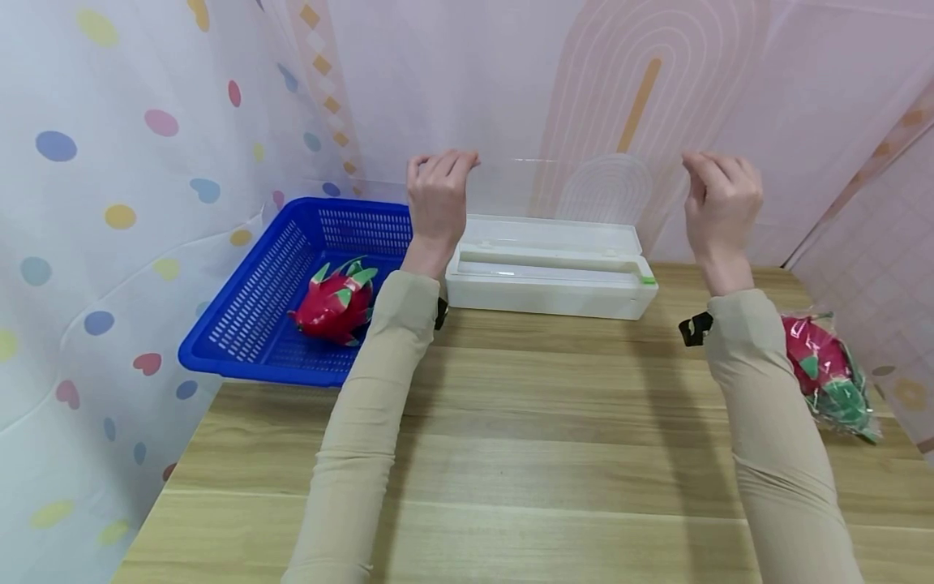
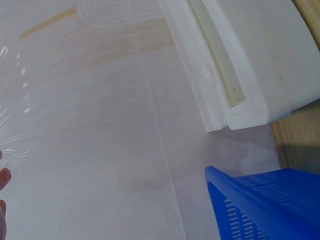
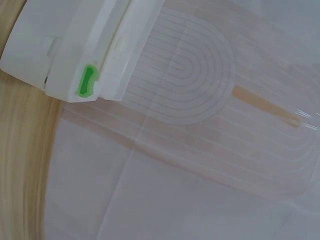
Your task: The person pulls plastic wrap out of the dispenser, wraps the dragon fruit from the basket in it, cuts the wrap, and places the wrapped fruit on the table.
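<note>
Both hands are raised in front of the curtain, apart and at about the same height. My left hand (image 1: pixel 440 191) pinches one side of a sheet of clear cling film (image 2: pixel 11 137), and my right hand (image 1: pixel 722 195) pinches the other. The film is nearly invisible; only shiny creases and a faint top line show it stretched between them. Below stands a long white cling film dispenser (image 1: pixel 547 296), its lid (image 1: pixel 554 234) raised and a green piece (image 3: pixel 87 81) at its right end. In the left wrist view only fingertips (image 2: pixel 4 178) show; the right wrist view shows no fingers.
At the left a blue plastic basket (image 1: pixel 255 375) holds a red dragon fruit (image 1: pixel 336 308) with green scales. A second dragon fruit (image 1: pixel 824 365), wrapped in clear film, lies at the right beside the right forearm. A patterned curtain (image 1: pixel 452 81) borders the wooden table (image 1: pixel 540 454).
</note>
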A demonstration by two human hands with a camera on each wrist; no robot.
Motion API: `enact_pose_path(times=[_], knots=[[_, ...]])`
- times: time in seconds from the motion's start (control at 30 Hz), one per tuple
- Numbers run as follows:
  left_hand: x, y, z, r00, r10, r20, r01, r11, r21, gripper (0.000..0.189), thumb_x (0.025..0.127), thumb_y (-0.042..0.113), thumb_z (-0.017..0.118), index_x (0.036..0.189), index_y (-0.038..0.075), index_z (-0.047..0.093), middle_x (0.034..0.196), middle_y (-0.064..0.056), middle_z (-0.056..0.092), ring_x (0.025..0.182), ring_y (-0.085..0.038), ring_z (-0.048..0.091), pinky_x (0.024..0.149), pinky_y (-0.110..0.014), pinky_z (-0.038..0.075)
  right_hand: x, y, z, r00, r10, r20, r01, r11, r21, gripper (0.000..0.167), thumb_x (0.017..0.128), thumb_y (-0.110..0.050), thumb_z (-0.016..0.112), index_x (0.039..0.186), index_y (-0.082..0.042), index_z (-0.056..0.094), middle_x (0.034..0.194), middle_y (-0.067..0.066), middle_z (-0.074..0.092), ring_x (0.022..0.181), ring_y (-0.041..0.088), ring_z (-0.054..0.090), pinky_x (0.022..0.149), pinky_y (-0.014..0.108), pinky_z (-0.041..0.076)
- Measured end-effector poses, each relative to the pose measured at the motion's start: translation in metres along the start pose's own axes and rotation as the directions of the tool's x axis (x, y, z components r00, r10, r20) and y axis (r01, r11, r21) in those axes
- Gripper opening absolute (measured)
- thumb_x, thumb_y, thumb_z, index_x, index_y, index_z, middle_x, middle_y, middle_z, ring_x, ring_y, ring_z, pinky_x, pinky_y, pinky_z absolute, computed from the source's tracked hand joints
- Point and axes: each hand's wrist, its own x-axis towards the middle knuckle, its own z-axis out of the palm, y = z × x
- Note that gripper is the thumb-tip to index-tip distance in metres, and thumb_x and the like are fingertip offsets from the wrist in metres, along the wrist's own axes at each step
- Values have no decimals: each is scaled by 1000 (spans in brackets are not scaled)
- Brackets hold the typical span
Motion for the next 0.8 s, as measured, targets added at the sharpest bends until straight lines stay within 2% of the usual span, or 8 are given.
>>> enact_pose_path(times=[0.47, 0.8], knots=[[10, 1, -7, 1000, 6, -7, -6, 1000, 1, 33, 100, 22, 44, 100, 7, 73, 99, -7, 75, 93, -22, 70, 90, -39, 49, 10, -3, -5, 1000, -21, 4, 21, 1000, -9, 40, 98, -30, 51, 91, 3, 72, 89, 21, 72, 81, 40, 62, 78, 48, 47], [16, 1, -11, 997, 18, -78, -17, 1000, 6, 37, 100, 27, 42, 98, 7, 73, 99, -7, 75, 96, -22, 71, 89, -38, 49, 18, -9, -8, 1000, -22, -16, 21, 1000, -13, 43, 98, -32, 49, 90, 4, 73, 89, 21, 72, 81, 40, 63, 79, 46, 47]])
